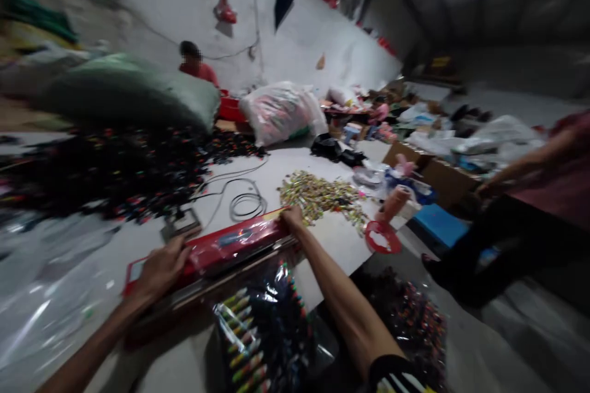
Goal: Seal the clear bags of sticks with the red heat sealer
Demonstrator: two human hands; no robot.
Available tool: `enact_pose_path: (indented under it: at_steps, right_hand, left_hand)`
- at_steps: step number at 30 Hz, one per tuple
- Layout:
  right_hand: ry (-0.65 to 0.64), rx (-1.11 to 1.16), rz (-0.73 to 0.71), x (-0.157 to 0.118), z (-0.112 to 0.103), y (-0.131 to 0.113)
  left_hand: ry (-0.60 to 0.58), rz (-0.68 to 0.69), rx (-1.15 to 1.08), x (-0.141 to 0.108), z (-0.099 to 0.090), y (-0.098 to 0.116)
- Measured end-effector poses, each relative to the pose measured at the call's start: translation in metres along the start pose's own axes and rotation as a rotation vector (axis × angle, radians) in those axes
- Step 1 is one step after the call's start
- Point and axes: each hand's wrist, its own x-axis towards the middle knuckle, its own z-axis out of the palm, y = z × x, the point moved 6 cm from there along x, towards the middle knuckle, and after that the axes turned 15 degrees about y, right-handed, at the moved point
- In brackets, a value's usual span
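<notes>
Pressing down on a red bar sealer (235, 245), both hands are holding it from either end as it is lying at an angle along the near edge of the white tabletop (322, 258). The left hand (161, 267) is gripping the lower end, its fingers (177, 253) curling over the red casing, and the right hand (292, 218) is clasping the upper end, its fingers (290, 216) closing around the corner. A hold at both ends appears to be keeping the long bar evenly closed.

Hanging below the sealer, a clear plastic bag (258, 331) is showing rows of striped, multicoloured sticks, its top apparently leading up to the bar, though the join is hidden. Another dark mass of small coloured pieces (405, 325) is lying on the floor to the right.

Spreading across the tabletop are a heap of small gold-and-green pieces (318, 196), a black cable (246, 202) coiling near a small control box (180, 224), and a large black heap with coloured tips (115, 172).

Further out, a green sack (129, 89) and a white sack (279, 112) are bulging at the far side, a co-worker in a red top (198, 64) is sitting behind them, and a second person (520, 196) is standing at the right beside a cardboard box (442, 178).
</notes>
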Motion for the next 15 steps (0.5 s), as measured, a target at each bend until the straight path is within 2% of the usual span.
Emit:
enact_pose_path:
  at_steps: [2, 4, 7, 9, 12, 15]
  right_hand:
    - [0.022, 0.066, -0.066, -0.009, -0.001, -0.011]
    - [0.006, 0.129, -0.214, -0.030, -0.001, -0.029]
    - [-0.264, 0.073, -0.524, -0.080, 0.017, -0.055]
    - [-0.451, -0.080, -0.649, -0.107, 0.035, -0.059]
    - [-0.496, -0.236, -0.691, -0.116, 0.050, -0.053]
    - [-0.484, -0.260, -0.670, -0.111, 0.051, -0.047]
  left_hand:
    - [-0.008, -0.093, 0.052, 0.005, 0.005, -0.002]
    - [-0.016, -0.143, 0.059, 0.010, 0.010, -0.004]
    - [-0.021, -0.173, 0.027, 0.008, 0.011, -0.005]
    - [-0.025, -0.185, -0.007, 0.004, 0.008, -0.005]
    - [-0.045, -0.184, -0.080, -0.002, 0.002, -0.003]
    - [-0.083, -0.141, -0.220, -0.005, -0.002, 0.011]
